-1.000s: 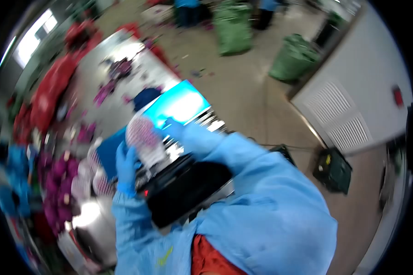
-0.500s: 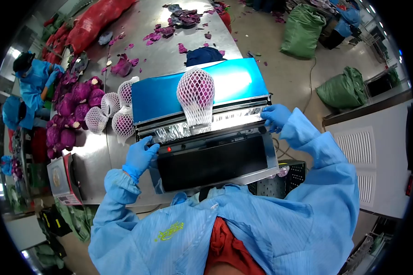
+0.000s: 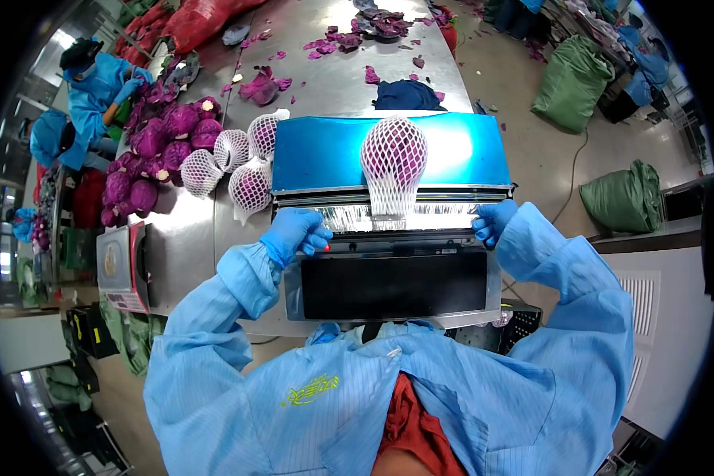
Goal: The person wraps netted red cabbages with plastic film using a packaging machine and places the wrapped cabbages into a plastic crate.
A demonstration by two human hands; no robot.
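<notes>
A purple cabbage (image 3: 395, 159) in a white foam net lies on the blue top of a film wrapping machine (image 3: 317, 151), its net tail hanging over the film. Shiny clear plastic film (image 3: 446, 216) stretches across the machine's front between my hands. My left hand (image 3: 296, 236), in a blue glove, pinches the film's left end, close to a small red light. At the right end, my right hand (image 3: 495, 223) has its gloved fingers curled on the film. Nearer my body is the machine's dark plate (image 3: 394, 285).
Several netted cabbages (image 3: 251, 188) and a pile of bare purple cabbages (image 3: 163, 139) sit on the metal table (image 3: 190, 270) at left. A dark blue cloth (image 3: 407, 96) lies beyond the machine. Two co-workers (image 3: 95, 91) are at far left; green sacks (image 3: 623, 197) stand on the floor at right.
My left hand has closed at the film's left end and lifted slightly off the machine's edge. My right hand's fingers have curled in. The whole view has shifted and turned slightly.
</notes>
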